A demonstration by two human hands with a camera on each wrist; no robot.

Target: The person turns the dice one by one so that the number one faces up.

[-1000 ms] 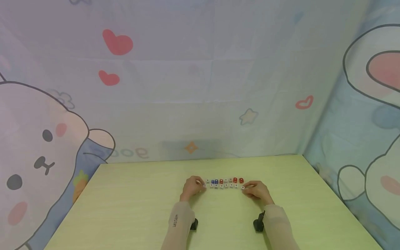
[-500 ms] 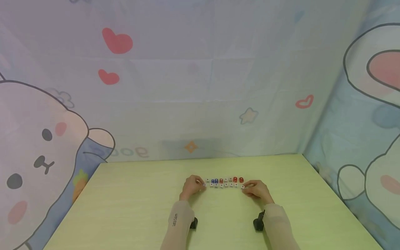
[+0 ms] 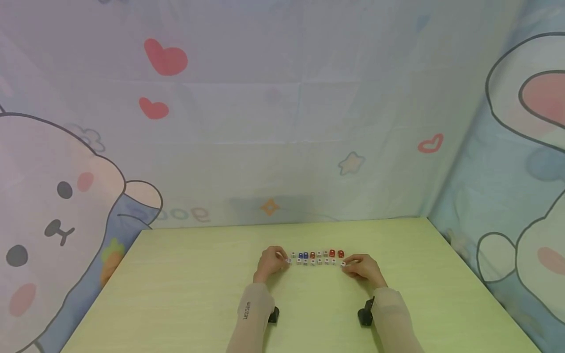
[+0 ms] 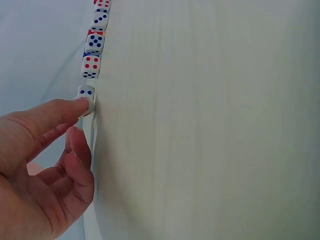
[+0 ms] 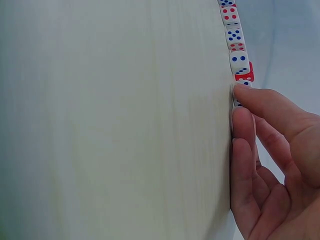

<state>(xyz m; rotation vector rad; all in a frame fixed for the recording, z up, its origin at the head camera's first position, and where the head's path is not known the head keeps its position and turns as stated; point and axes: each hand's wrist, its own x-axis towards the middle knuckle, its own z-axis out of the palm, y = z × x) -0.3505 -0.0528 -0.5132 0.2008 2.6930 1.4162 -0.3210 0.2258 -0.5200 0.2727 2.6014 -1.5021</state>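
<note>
My left hand (image 3: 270,262) pinches a white die (image 4: 86,92) at the left end of the front row, thumb lying across it. At the other end of that row, my right hand (image 3: 364,268) holds another white die (image 5: 243,84) between thumb and fingers, which cover most of it. Several white dice (image 3: 313,263) stand spaced between the hands in the front row. Just behind them runs a second row with white dice (image 3: 319,254), blue dice (image 3: 303,256) and red dice (image 3: 332,253).
Both rows stand on a pale yellow-green table (image 3: 190,284). A printed cloth (image 3: 265,122) hangs behind the table and along its sides. Black wrist devices (image 3: 366,314) sit at the inner sides of both sleeves.
</note>
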